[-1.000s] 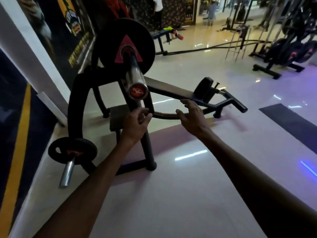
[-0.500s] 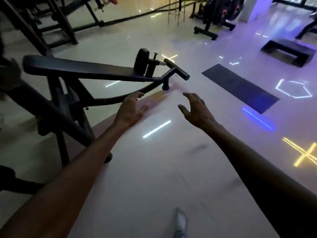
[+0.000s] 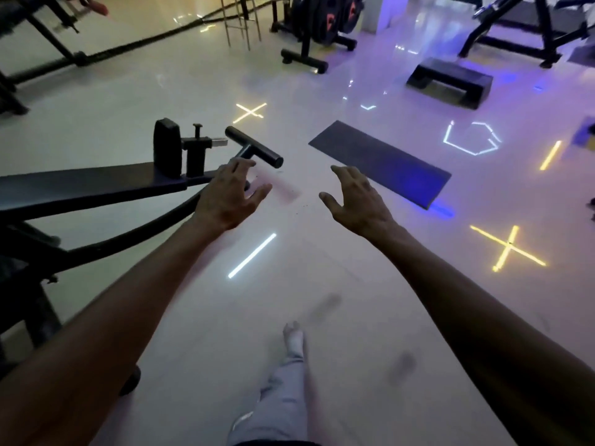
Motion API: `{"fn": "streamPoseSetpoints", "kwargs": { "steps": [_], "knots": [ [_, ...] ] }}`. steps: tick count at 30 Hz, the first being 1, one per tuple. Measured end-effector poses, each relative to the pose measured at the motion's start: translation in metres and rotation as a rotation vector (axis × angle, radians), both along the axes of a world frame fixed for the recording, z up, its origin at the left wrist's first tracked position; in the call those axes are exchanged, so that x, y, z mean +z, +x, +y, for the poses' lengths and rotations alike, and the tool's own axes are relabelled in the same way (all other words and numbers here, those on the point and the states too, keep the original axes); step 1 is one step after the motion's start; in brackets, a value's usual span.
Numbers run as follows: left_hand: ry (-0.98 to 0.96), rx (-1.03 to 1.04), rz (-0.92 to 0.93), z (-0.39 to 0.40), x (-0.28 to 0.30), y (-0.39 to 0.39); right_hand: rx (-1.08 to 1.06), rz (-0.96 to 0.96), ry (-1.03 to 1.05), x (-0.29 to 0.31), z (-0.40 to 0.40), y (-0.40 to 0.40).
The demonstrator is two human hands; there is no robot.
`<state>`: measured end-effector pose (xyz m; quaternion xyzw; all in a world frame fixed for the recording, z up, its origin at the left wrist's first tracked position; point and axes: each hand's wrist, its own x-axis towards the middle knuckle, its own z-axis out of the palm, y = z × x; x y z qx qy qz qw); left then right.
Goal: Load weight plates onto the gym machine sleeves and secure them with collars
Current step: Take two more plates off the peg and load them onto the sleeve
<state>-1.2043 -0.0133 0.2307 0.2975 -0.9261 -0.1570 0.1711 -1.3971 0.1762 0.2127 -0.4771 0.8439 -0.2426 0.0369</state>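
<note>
My left hand [image 3: 230, 193] and my right hand [image 3: 355, 201] are stretched out in front of me over the glossy floor, both with fingers spread and nothing in them. The black machine frame [image 3: 96, 188] with its T-shaped foot bar [image 3: 254, 151] and pad [image 3: 166, 146] lies at the left, just beyond my left hand. A rack of black weight plates [image 3: 322, 17] with red marks stands at the far top centre. The machine's sleeves and any collars are out of view.
A dark mat [image 3: 380, 162] lies on the floor ahead to the right, a black step platform [image 3: 450, 82] beyond it. More machine frames stand at the top left and top right. My leg and foot [image 3: 293, 342] are below on the lit floor.
My view has swung right, away from the loaded sleeve and toward the open floor and plate rack. Both hands stay empty and stretched forward.
</note>
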Motion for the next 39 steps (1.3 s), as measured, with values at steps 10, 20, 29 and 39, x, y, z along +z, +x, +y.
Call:
{"fn": "streamPoseSetpoints", "kwargs": {
  "steps": [10, 20, 29, 39],
  "knots": [
    [0.003, -0.033, -0.066, -0.169, -0.003, -0.230, -0.073, 0.047, 0.009, 0.001, -0.153, -0.223],
    [-0.030, -0.010, -0.075, -0.325, 0.005, -0.471, -0.053, 0.030, -0.073, 0.013, -0.313, -0.470],
    [0.035, 0.136, -0.017, -0.465, 0.025, -0.655, 0.053, 0.055, -0.043, 0.046, -0.479, -0.673],
    [0.026, 0.234, 0.047, -0.672, 0.023, -0.791, 0.161, 0.107, -0.070, 0.042, -0.712, -0.825]
  ]
}}
